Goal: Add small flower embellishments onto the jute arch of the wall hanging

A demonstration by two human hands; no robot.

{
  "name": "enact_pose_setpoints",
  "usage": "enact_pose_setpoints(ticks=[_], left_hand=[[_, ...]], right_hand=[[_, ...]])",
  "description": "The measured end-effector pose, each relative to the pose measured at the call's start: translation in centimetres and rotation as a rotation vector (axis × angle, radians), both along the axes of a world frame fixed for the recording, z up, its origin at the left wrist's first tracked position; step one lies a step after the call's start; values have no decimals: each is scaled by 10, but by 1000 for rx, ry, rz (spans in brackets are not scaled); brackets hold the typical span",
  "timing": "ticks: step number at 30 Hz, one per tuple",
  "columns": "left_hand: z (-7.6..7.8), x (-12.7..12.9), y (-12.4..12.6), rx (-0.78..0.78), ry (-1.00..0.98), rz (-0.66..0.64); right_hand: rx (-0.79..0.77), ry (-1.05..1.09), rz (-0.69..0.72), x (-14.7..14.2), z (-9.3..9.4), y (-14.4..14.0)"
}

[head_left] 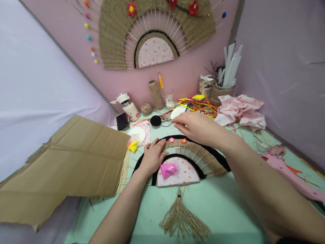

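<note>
A half-round fan (215, 162) of sticks and woven twine with black bands lies before me. My left hand (154, 154) lies over its upper left part, fingers stretched out. Two small flowers, one pink (172, 139) and one orange-red (183, 140), sit on the twine. On the dotted half-circle centre (188, 173) rests a bright pink packet (168, 170); a twine tassel (179, 217) hangs below. My right hand (194, 125) is above the fan's top, fingertips pinched beside a white disc (177, 112). A black strand runs toward them from a black yarn ball (155, 120).
Cardboard (83, 157) covers the left side over thin sticks. A bottle (129, 106), a phone (122, 121), twine rolls (155, 95) and coloured pipe cleaners (200, 107) stand or lie behind. Crumpled dotted paper (241, 112) is at right. A larger fan (111, 40) hangs on the wall.
</note>
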State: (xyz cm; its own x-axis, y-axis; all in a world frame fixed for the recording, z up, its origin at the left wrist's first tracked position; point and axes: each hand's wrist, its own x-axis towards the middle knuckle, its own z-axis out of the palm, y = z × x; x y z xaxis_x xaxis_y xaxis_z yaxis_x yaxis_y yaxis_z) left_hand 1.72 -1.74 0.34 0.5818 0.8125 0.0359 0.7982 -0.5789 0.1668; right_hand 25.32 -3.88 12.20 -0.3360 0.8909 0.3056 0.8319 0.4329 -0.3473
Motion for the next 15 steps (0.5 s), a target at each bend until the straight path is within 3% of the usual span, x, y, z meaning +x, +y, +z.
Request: enact_pose_setpoints(ticks=[15], left_hand=[[1,-5,-4,10,-104,28]], right_hand=[[5,5,8,0,-2,1]])
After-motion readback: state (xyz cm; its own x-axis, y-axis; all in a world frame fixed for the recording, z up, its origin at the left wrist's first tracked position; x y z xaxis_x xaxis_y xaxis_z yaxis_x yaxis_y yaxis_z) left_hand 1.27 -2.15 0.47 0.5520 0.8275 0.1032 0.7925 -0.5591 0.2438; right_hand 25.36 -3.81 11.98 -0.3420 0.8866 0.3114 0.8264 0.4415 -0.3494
